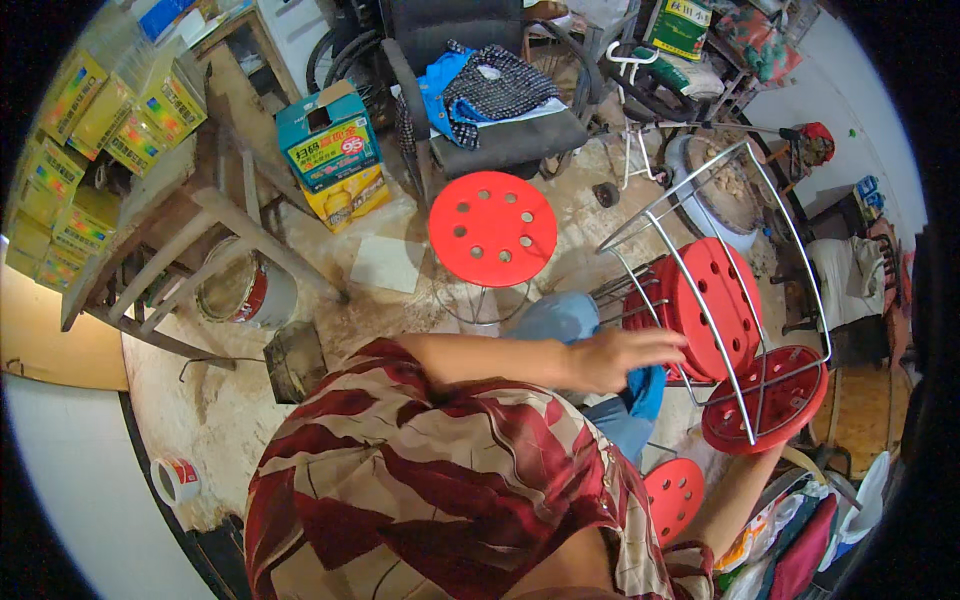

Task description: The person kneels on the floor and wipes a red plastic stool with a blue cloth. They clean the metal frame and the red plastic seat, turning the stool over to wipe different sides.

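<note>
Upside-down and tilted, a round red stool with bare metal legs is held up at the right. My right forearm reaches beneath its seat, which hides the fingers. My left hand, blurred with fingers stretched out, holds nothing and is beside a tilted stack of red stools; whether it touches them I cannot tell. The lifted stool's legs overlap the stack in view. One red stool with holes in its seat stands upright ahead of me. Another red seat shows low, beside my shirt.
A black armchair holding clothes stands ahead. To the left are cardboard boxes, an overturned wooden stool or table frame, a lidded bucket and a dark block. A round tub stands beyond the stack; bags lie lower right.
</note>
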Demonstrator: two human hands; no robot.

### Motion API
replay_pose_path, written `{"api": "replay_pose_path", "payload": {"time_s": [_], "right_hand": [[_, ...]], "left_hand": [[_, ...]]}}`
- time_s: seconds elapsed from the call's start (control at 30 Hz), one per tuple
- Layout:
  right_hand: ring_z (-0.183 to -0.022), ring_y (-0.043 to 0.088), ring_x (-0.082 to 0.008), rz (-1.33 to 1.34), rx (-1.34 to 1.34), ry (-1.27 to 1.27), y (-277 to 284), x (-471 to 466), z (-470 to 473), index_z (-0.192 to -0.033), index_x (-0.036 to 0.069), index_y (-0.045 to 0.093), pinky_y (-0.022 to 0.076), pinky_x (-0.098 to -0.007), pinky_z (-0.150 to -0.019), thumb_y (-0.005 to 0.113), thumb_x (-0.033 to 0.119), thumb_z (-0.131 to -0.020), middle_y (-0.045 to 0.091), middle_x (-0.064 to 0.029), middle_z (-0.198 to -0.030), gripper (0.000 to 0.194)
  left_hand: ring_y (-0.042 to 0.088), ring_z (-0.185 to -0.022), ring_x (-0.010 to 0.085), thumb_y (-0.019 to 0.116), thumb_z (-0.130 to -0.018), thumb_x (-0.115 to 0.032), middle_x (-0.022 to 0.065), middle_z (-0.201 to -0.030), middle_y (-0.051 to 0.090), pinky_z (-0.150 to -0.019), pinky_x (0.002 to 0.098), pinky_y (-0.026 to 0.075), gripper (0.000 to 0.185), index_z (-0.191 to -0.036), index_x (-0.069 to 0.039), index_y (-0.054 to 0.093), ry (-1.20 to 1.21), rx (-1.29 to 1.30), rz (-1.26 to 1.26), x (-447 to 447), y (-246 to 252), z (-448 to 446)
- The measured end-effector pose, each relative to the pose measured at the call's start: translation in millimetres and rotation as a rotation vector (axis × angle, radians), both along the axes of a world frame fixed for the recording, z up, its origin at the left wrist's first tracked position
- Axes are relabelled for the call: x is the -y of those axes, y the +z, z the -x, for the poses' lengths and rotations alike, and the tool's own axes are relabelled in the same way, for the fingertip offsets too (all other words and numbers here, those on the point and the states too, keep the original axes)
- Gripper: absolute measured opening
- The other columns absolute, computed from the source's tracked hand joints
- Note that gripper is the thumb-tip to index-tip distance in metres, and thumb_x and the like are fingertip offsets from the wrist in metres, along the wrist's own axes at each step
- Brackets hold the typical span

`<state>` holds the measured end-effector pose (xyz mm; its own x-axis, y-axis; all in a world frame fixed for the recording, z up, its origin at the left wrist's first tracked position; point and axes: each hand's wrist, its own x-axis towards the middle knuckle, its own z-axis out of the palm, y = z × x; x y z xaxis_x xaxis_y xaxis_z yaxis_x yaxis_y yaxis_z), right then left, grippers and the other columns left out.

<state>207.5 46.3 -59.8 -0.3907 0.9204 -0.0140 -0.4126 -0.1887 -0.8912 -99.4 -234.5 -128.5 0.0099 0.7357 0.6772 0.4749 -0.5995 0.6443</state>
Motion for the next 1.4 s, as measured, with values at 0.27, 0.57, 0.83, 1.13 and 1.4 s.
{"api": "replay_pose_path", "payload": {"time_s": [0.27, 0.57, 0.83, 1.13, 1.4], "right_hand": [[-0.117, 0.064, -0.0305, -0.416, -0.147, -0.216, -75.6, -48.3, -6.6, -0.153, 0.009, 0.041, 0.0590, -0.0455, -0.091, 0.063, 0.061, -0.092, 0.054, -0.0170, -0.144, 0.082], [-0.113, 0.066, -0.0296, 0.004, -0.163, -0.192, -103.9, 7.3, -34.7, -0.148, 0.008, 0.046, 0.0590, -0.0438, -0.089, 0.061, 0.062, -0.093, 0.058, -0.0164, -0.138, 0.079], [-0.110, 0.068, -0.0287, 0.134, -0.075, -0.084, -106.7, 35.0, -44.3, -0.144, 0.006, 0.051, 0.0589, -0.0423, -0.088, 0.059, 0.064, -0.094, 0.062, -0.0160, -0.133, 0.077], [-0.106, 0.069, -0.0278, 0.162, 0.105, 0.165, -21.0, 2.3, 12.6, -0.140, 0.005, 0.056, 0.0589, -0.0405, -0.086, 0.056, 0.066, -0.095, 0.066, -0.0155, -0.127, 0.075], [-0.098, 0.072, -0.0254, -0.107, 0.313, 0.233, 89.6, 13.4, 133.7, -0.123, 0.001, 0.067, 0.0572, -0.0395, -0.088, 0.053, 0.063, -0.097, 0.074, -0.0149, -0.113, 0.069]], "left_hand": [[0.048, -0.138, 0.0427, 0.060, -0.077, 0.003, 0.0290, -0.162, 0.022, -0.103, 0.0458, 0.051, 0.087, -0.156, 0.007, 0.024, -0.165, -0.140, -0.004, -75.5, 55.7, -93.4], [0.052, -0.133, 0.0451, 0.066, -0.074, -0.005, 0.0363, -0.147, 0.044, -0.112, 0.0489, 0.042, 0.101, -0.155, 0.014, 0.009, -0.208, -0.255, 0.453, -145.6, 65.9, -176.5], [0.070, -0.095, 0.0345, 0.065, -0.081, -0.015, 0.0255, -0.115, 0.065, -0.087, 0.0473, 0.055, 0.096, -0.154, 0.016, 0.011, -0.037, -0.460, 0.413, -131.8, 80.5, -195.4], [0.066, -0.058, 0.0384, 0.064, -0.081, -0.009, 0.0263, -0.074, 0.065, -0.052, 0.0492, 0.052, 0.101, -0.154, 0.019, 0.000, 0.216, -0.082, 0.184, -54.5, 106.2, -126.7], [0.065, -0.063, 0.0449, 0.072, -0.080, -0.014, 0.0286, -0.069, 0.061, -0.060, 0.0525, 0.049, 0.109, -0.155, 0.015, -0.002, 0.279, 0.235, 0.001, 12.7, 138.8, -42.9]]}}
